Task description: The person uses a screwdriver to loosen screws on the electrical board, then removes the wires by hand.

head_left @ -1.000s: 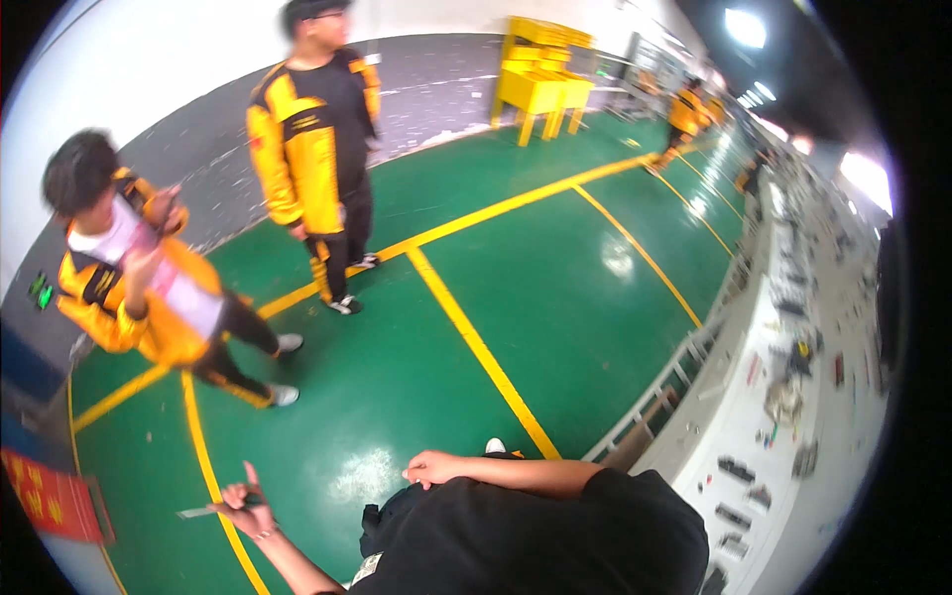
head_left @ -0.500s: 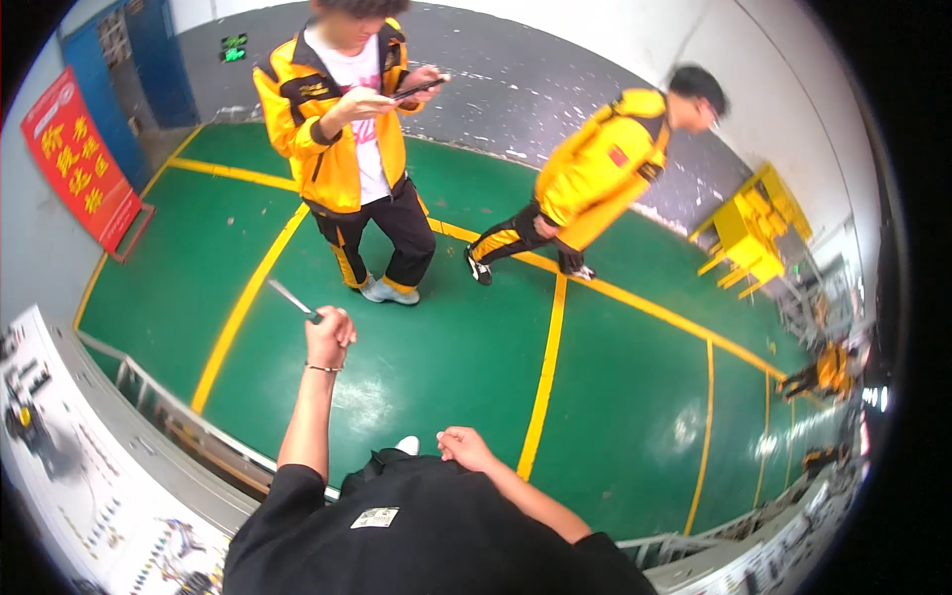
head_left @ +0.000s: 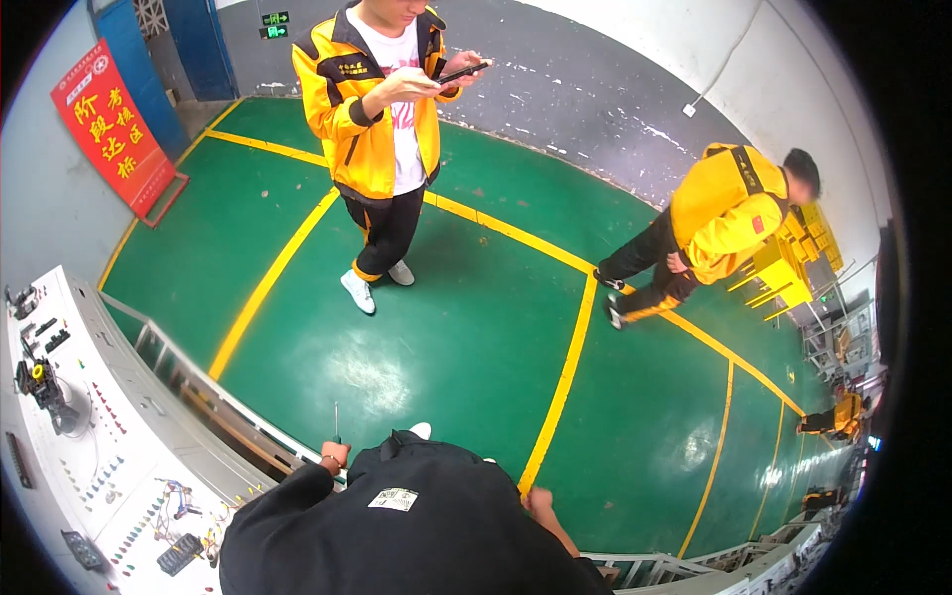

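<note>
My left hand (head_left: 336, 454) is closed around the handle of a screwdriver (head_left: 336, 424), low in front of my body on the left. Its thin shaft points away from me, up over the green floor. At the right side of my dark top, my right hand (head_left: 539, 499) hangs low with its fingers curled in. Nothing shows in that hand, though part of it is turned out of sight.
A white bench (head_left: 109, 436) with coloured terminals and wires runs along my left. Ahead stands a person (head_left: 367, 109) holding a phone; another person (head_left: 719, 218) walks at the right. A red sign (head_left: 116, 134) and yellow furniture (head_left: 783, 268) stand farther off.
My left hand has drawn back toward my body with the screwdriver. My right hand has dropped to my right side. The walking person has moved right, and the view has shifted.
</note>
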Demonstrator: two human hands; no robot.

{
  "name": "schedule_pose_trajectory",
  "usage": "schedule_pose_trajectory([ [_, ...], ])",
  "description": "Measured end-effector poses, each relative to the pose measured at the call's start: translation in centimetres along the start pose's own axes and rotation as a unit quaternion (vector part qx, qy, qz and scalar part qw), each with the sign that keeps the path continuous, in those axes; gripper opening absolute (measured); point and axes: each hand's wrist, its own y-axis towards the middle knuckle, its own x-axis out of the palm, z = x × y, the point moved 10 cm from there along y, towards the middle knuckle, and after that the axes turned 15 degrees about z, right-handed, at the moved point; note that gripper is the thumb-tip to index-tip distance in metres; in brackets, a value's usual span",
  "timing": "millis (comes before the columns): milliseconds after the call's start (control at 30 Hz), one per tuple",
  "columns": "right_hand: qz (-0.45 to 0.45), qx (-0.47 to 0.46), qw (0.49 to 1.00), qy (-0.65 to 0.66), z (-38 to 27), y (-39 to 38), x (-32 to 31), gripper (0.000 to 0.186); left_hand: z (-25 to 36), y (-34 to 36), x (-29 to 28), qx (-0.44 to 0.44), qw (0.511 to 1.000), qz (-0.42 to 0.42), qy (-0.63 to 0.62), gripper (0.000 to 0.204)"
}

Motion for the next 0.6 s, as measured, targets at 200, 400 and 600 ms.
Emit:
schedule_pose_trajectory([
  [200,-0.026,-0.168,0.965,-0.201,-2.4,-7.3,-3.5,0.021,3.5,1.2,0.6,-0.067,0.995,-0.04,-0.065,0.03],
  [400,0.14,0.192,0.94,0.246,-4.1,1.1,-6.6,0.017,18.4,2.9,2.9,0.108,0.988,-0.026,-0.104,0.026],
  [600,0.075,0.134,0.823,0.547,-25.3,6.9,-16.3,0.025,32.3,-3.1,5.4,0.168,0.93,-0.184,-0.27,0.025],
])
